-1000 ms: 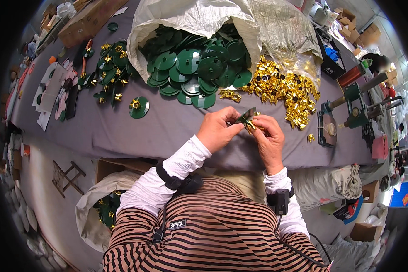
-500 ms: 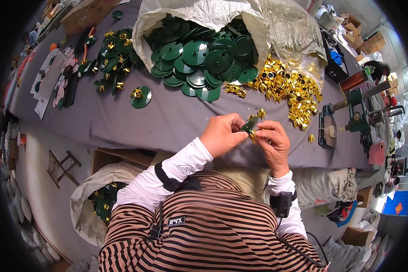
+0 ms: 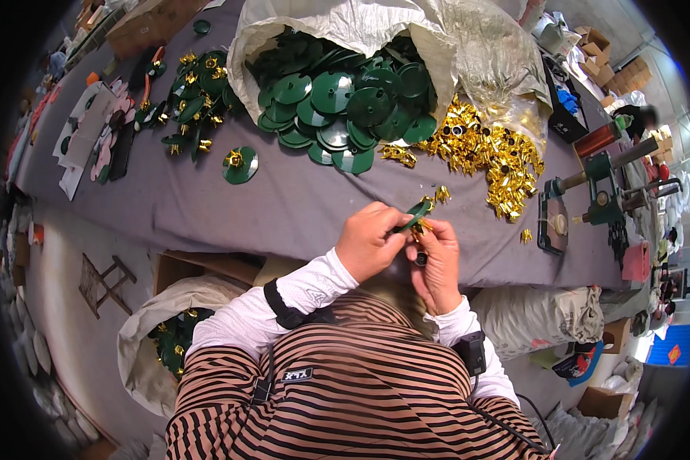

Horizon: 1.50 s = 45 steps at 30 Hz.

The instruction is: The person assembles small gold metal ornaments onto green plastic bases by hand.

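Note:
My left hand (image 3: 369, 239) pinches a green disc (image 3: 414, 218) seen nearly edge-on above the table's near edge. Close against it, my right hand (image 3: 438, 264) has thumb and fingers closed on a gold claw-like piece (image 3: 421, 227) that touches the disc. A small dark round part (image 3: 421, 259) shows between the right fingers; what it belongs to I cannot tell. Just beyond the hands lie a few loose gold pieces (image 3: 441, 194). Farther left, a green disc with a gold piece on it (image 3: 240, 165) rests on the cloth.
A white sack (image 3: 245, 38) spills green discs (image 3: 331, 92) at the back, beside a heap of gold pieces (image 3: 510, 172). Joined discs (image 3: 199, 88) are piled at left. A green hand press (image 3: 606, 188) stands at right. Below the table sits another open sack (image 3: 142, 345).
My right hand has moved left and slightly down, its palm turned more upward. The disc has tilted to an edge-on view, and a dark round part now shows between the right fingers.

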{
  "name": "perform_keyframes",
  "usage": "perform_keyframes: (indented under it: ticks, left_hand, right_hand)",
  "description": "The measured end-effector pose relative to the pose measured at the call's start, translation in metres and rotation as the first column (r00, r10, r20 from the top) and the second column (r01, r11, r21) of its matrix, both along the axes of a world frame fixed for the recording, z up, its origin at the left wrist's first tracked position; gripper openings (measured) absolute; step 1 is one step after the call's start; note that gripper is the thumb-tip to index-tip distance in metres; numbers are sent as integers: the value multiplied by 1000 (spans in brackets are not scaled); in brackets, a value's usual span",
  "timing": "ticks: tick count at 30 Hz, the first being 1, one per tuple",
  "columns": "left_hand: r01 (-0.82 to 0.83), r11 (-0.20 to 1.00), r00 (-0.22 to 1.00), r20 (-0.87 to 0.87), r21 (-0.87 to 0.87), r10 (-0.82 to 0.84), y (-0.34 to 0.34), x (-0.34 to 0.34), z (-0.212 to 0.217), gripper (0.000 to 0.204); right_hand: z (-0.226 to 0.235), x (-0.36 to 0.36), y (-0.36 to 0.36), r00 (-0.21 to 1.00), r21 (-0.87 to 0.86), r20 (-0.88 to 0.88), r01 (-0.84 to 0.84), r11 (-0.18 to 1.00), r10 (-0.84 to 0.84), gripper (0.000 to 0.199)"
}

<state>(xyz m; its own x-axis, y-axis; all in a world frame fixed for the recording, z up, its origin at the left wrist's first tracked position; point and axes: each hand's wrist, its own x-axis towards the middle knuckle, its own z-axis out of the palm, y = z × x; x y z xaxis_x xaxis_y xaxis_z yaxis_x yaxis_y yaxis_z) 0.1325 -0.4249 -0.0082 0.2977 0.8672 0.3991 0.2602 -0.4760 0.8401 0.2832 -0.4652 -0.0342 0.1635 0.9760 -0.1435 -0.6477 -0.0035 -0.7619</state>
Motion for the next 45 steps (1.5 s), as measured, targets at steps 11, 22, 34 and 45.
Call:
perform_keyframes:
  ticks: [11,22,34,45]
  left_hand:
    - [-196,884,445,765,-424,466,124,-128,48,26]
    - [-343,870,808,-362,353,465,123,-18,-35,29]
    - [-229,959,936,-234,168,264,68,-25,-15,20]
    - [208,742,878,455,-637,145,23,7,-2,19]
  right_hand:
    - [4,40,28,996,-126,57,77,989,-70,27]
    - [17,46,12,990,-138,117,97,986,-81,34]
    - [12,30,24,964,66,232,116,991,-128,31]
    - [21,15,19,750,172,650,18,985,-127,31]
